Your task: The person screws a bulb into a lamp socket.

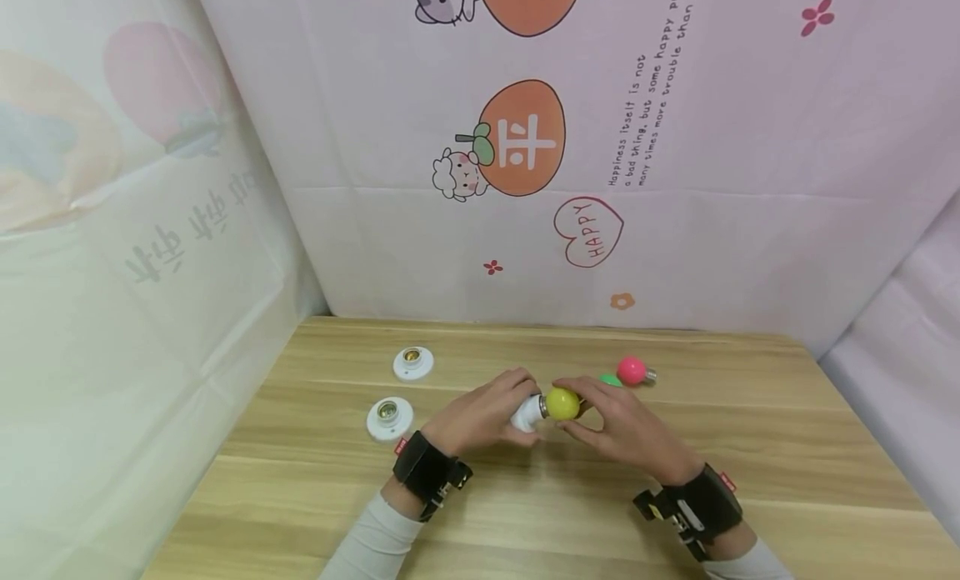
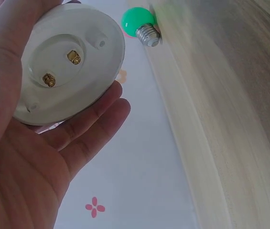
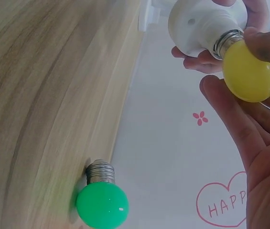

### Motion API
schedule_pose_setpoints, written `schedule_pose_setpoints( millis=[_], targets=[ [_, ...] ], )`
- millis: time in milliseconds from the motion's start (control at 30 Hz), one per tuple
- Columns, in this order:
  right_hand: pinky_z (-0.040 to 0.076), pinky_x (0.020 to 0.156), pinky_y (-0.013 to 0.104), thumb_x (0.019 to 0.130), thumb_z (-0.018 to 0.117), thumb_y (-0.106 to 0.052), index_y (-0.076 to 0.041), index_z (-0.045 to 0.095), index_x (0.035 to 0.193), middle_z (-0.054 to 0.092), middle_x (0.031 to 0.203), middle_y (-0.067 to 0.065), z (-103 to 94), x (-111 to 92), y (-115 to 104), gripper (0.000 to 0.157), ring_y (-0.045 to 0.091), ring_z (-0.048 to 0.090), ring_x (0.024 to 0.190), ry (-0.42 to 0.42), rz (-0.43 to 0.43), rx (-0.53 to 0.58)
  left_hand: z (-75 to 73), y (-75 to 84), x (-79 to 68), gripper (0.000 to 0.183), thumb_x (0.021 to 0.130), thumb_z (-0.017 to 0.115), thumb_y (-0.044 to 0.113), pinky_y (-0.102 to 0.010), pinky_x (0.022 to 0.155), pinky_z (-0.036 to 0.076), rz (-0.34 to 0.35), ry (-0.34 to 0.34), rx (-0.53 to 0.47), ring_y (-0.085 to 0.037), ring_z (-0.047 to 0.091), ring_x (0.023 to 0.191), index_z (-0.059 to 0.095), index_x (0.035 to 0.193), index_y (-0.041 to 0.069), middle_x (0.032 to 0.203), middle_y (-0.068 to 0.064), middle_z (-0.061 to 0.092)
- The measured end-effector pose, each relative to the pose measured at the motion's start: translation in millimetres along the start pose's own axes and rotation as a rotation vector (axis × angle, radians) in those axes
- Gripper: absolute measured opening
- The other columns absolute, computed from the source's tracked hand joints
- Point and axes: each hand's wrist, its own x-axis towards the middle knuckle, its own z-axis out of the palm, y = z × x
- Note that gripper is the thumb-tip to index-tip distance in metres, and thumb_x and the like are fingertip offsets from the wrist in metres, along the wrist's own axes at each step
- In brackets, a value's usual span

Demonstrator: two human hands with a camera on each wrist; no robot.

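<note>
My left hand (image 1: 495, 409) grips a round white lamp holder (image 1: 527, 414) by its rim, above the table. Its underside with two brass screws faces the left wrist camera, where the lamp holder (image 2: 89, 71) fills the upper left. Between the thumb and fingers of my right hand (image 1: 618, 422) is a yellow light bulb (image 1: 562, 403). In the right wrist view the yellow bulb's (image 3: 250, 74) metal screw base sits at the mouth of the holder's socket, with some thread showing.
Two more white lamp holders (image 1: 413, 363) (image 1: 390, 419) stand on the wooden table (image 1: 480, 522) at the left. A red-pink bulb (image 1: 632, 371) and a green bulb (image 3: 102, 205) lie beyond my right hand. A printed cloth (image 1: 375, 255) hangs behind the table.
</note>
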Motion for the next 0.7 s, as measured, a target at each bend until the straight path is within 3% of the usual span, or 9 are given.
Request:
schedule_pose_setpoints(
  millis=[267,500,700],
  targets=[
    [0.054,0.066,0.021,0.086,0.071,-0.035,-0.008,0.058,0.127,0.064,0.103,-0.007,-2.4,-0.6,-2.1,0.051,0.002,0.056,0.080,-0.040,0.060,-0.022,0.0,1.4,-0.6,0.044,0.081,0.072,0.041,-0.011,0.079,0.042,0.013,0.007,0.024,-0.001,0.039,0.095,0.053,0.111,0.015,0.108,0.010,0.044],
    [0.054,0.066,0.022,0.088,0.068,-0.036,-0.009,0.057,0.128,0.064,0.100,-0.008,-2.9,-1.5,-3.1,0.049,0.003,0.057,0.078,-0.072,0.094,-0.015,1.0,1.6,-1.2,0.044,0.082,0.070,0.045,-0.011,0.079,0.042,0.018,0.007,0.047,0.000,0.038,0.095,0.053,0.111,0.015,0.107,0.010,0.043],
    [0.054,0.070,0.023,0.086,0.072,-0.032,-0.009,0.055,0.131,0.059,0.119,-0.004,-0.1,0.1,-2.9,0.054,0.001,0.055,0.088,-0.027,0.053,-0.028,1.5,2.1,-1.1,0.045,0.082,0.071,0.043,-0.012,0.079,0.043,-0.007,-0.006,0.043,-0.001,0.039,0.095,0.053,0.112,0.015,0.108,0.009,0.044]
  ],
)
